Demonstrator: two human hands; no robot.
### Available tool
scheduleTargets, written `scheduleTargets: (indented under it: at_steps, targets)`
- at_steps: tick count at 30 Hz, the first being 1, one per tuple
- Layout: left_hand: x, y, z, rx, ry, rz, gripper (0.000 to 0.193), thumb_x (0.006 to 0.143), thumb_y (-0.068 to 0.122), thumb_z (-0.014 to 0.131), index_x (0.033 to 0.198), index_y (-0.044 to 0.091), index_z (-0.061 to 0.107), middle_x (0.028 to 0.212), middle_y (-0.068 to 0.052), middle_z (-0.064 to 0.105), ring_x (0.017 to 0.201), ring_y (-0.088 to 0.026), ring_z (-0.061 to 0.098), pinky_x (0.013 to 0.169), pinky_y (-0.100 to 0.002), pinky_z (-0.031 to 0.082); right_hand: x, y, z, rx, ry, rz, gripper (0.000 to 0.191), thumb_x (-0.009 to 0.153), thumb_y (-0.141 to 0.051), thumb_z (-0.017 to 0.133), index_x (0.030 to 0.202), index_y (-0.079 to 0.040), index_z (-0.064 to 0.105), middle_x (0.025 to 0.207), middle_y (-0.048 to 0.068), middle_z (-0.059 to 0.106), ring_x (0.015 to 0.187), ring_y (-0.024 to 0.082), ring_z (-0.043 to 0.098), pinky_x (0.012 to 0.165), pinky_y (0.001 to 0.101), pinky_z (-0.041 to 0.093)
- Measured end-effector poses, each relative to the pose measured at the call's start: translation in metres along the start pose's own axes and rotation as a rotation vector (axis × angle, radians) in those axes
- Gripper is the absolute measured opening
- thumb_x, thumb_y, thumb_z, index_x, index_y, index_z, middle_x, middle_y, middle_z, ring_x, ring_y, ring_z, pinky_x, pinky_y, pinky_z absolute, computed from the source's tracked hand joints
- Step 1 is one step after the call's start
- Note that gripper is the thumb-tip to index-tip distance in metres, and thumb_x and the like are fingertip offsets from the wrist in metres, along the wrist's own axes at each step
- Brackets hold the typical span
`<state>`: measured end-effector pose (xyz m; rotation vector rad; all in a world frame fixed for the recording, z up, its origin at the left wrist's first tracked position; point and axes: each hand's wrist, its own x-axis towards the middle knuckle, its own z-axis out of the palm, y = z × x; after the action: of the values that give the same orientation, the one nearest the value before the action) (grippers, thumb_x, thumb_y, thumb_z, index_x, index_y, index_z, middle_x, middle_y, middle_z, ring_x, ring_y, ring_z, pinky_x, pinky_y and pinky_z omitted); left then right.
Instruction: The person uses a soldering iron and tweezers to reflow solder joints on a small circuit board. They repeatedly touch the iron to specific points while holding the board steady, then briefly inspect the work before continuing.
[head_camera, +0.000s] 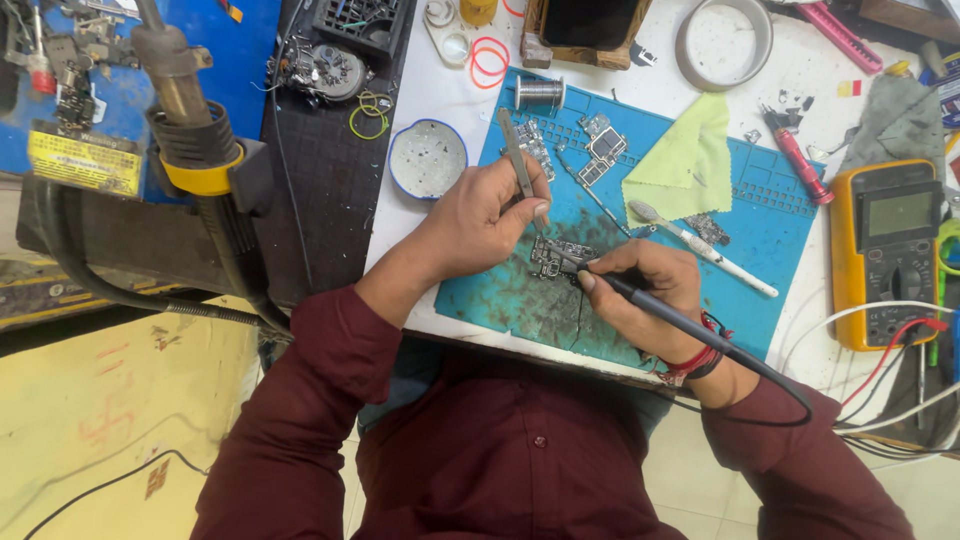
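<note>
The board (560, 258) lies flat on the blue mat (770, 235), near the front edge of the worktop (420, 90) and right between our two hands. Our right hand (645, 290) is curled shut around a dark iron (665, 315), held like a pen, with the tip slanting up and left onto the board's right side. The hand sits just right of the board with its heel on the mat, which we judge steadies the tip. The iron's cord trails back past the wrist, clear of the work.

Our left hand (485, 220) comes in from the other side, fingers closed in a pinch on grey tweezers (518, 160). The tweezers' free end sticks up and away from us; the working points go down toward the board's upper left edge. They are hidden behind the thumb, so we cannot tell whether they grip a part. The hand is just beside the board, probably touching it, and seems to pin it against the push of the iron.

Further out on the mat lie a white brush (705, 245), a green cloth (690, 160), loose metal shields (600, 145) and a wire spool (540, 93). A small round dish (427, 158) sits just off the mat's left edge, and a yellow meter (885, 250) stands to the right. All of these are within reach but well apart from the board. At far left a hot-air nozzle (185, 90) rests in its holder.
</note>
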<state>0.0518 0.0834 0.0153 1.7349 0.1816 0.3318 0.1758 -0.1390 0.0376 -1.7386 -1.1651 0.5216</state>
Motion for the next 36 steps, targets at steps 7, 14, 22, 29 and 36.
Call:
scheduleTargets:
  at_steps: [7, 14, 22, 29, 36]
  targets:
    - [-0.0002, 0.0012, -0.0015, 0.015, -0.004, -0.021, 0.008, 0.097, 0.005, 0.065, 0.103, 0.002, 0.060, 0.081, -0.010, 0.071, 0.075, -0.020, 0.072, 0.070, -0.033, 0.055, -0.0003, 0.0000, 0.0004, 0.022, -0.005, -0.005, 0.012, 0.086, -0.004, 0.079, 0.091, -0.003, 0.068, 0.078, 0.003, 0.070, 0.062, 0.006, 0.060, 0.057, 0.0225, 0.046]
    - [0.0007, 0.0009, -0.0018, 0.039, -0.005, -0.024, 0.009, 0.097, 0.005, 0.065, 0.103, 0.002, 0.060, 0.082, -0.011, 0.072, 0.075, -0.020, 0.073, 0.069, -0.033, 0.056, 0.0002, -0.0012, 0.0005, 0.020, 0.003, 0.001, 0.012, 0.086, -0.003, 0.079, 0.090, -0.003, 0.068, 0.077, 0.003, 0.070, 0.062, 0.006, 0.060, 0.057, 0.0222, 0.045]
    - [0.0007, 0.0008, -0.0015, 0.002, -0.011, -0.013, 0.009, 0.098, 0.005, 0.065, 0.104, 0.002, 0.059, 0.084, -0.010, 0.073, 0.080, -0.019, 0.076, 0.072, -0.033, 0.058, -0.0004, -0.0002, 0.0012, 0.027, 0.005, -0.001, 0.011, 0.086, -0.003, 0.079, 0.090, -0.003, 0.068, 0.077, 0.002, 0.070, 0.061, 0.005, 0.059, 0.057, 0.0219, 0.045]
    - [0.0008, 0.0012, -0.0019, 0.001, -0.010, -0.004, 0.009, 0.098, 0.004, 0.065, 0.104, 0.002, 0.059, 0.085, -0.009, 0.073, 0.080, -0.018, 0.075, 0.073, -0.032, 0.058, 0.0007, -0.0011, -0.0004, 0.032, -0.016, -0.018, 0.011, 0.087, -0.003, 0.079, 0.090, -0.003, 0.069, 0.077, 0.002, 0.070, 0.061, 0.005, 0.059, 0.057, 0.0220, 0.045]
    - [0.0008, 0.0007, -0.0017, 0.003, -0.016, -0.004, 0.008, 0.098, 0.005, 0.064, 0.104, 0.002, 0.059, 0.084, -0.009, 0.072, 0.078, -0.018, 0.074, 0.072, -0.032, 0.057, 0.0010, -0.0013, -0.0004, 0.035, -0.018, -0.016, 0.011, 0.087, -0.003, 0.079, 0.090, -0.003, 0.069, 0.078, 0.003, 0.071, 0.061, 0.006, 0.060, 0.056, 0.0225, 0.044]
